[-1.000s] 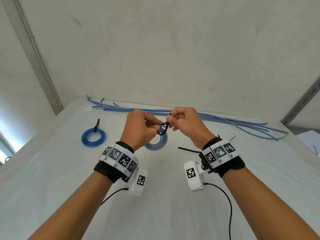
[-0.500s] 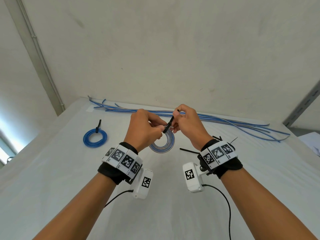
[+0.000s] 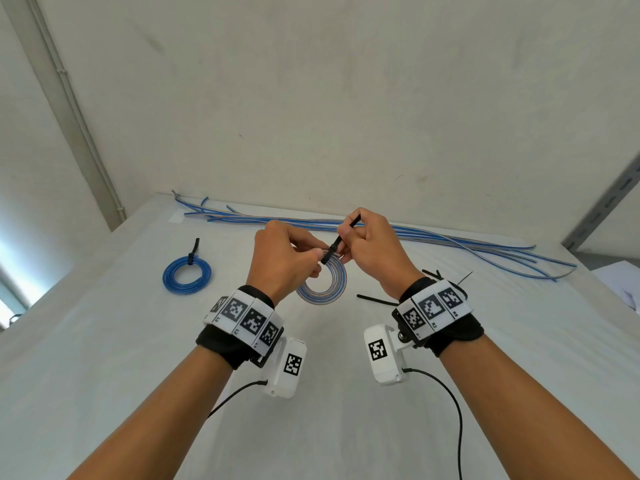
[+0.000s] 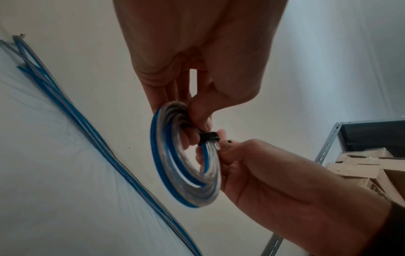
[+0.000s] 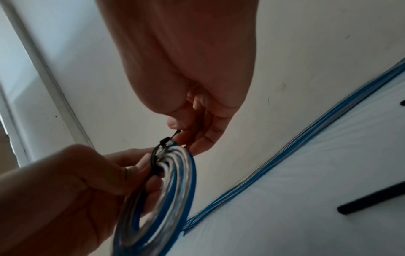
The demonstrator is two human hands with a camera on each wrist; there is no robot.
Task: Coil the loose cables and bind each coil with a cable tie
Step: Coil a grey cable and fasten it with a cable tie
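Note:
A blue and clear cable coil (image 3: 325,289) hangs above the table between my hands. My left hand (image 3: 317,256) pinches the coil's top, where a black cable tie (image 3: 341,237) wraps the strands. My right hand (image 3: 346,233) pinches the tie's tail, which sticks up past its fingers. The left wrist view shows the tie's loop (image 4: 208,136) snug around the coil (image 4: 186,159). From the right wrist, the tie's head (image 5: 163,141) sits at the top of the coil (image 5: 175,181), just below my right fingertips (image 5: 188,135).
A blue coil bound with a black tie (image 3: 187,275) lies at the left of the white table (image 3: 104,341). Several loose blue and clear cables (image 3: 450,240) lie along the far edge by the wall. Spare black ties (image 3: 375,299) lie near my right wrist.
The tie's wide loop has closed down around the coil. Its tail now stands longer out of my right hand, which has drawn up and away. Both hands rose slightly.

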